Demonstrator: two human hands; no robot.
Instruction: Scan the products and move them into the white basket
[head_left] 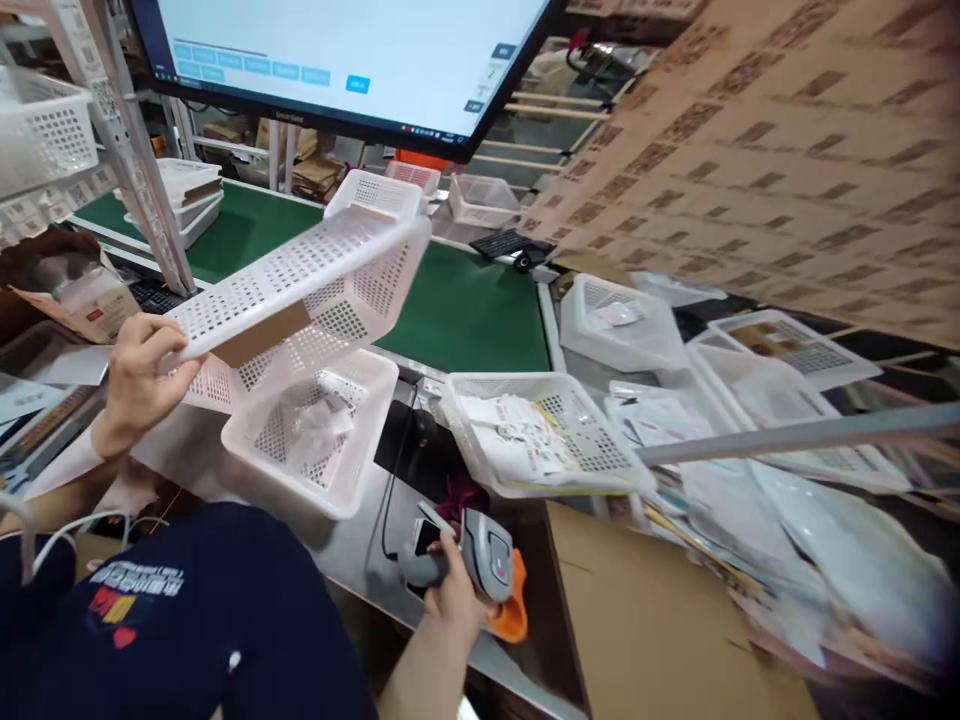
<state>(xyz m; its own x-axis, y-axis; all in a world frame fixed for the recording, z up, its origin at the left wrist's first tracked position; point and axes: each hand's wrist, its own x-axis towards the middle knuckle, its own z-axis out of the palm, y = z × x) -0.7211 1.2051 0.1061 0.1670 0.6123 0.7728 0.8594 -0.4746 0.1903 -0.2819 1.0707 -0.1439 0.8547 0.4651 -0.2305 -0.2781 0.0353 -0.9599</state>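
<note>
My left hand [146, 375] is closed on the rim of a white perforated plastic basket [281, 270], tipped on its side in the air, with a piece of brown cardboard [262, 335] at its edge. Below it stands another white basket [259, 455] with clear plastic packets [319, 430] inside. At the bench's front edge, my right hand [454, 595] is closed around a grey handheld barcode scanner [491, 560]; part of the grip is hidden. An orange object [514, 605] lies beneath the scanner. Right of centre, a white basket [592, 425] contains printed white packets [514, 435].
A monitor [337, 60] hangs over a green conveyor belt [487, 315]. Several baskets and plastic bags crowd the right side, near a grey metal bar [802, 432]. Flat cardboard [645, 610] stands at the lower right. A metal post [124, 150] rises at the left.
</note>
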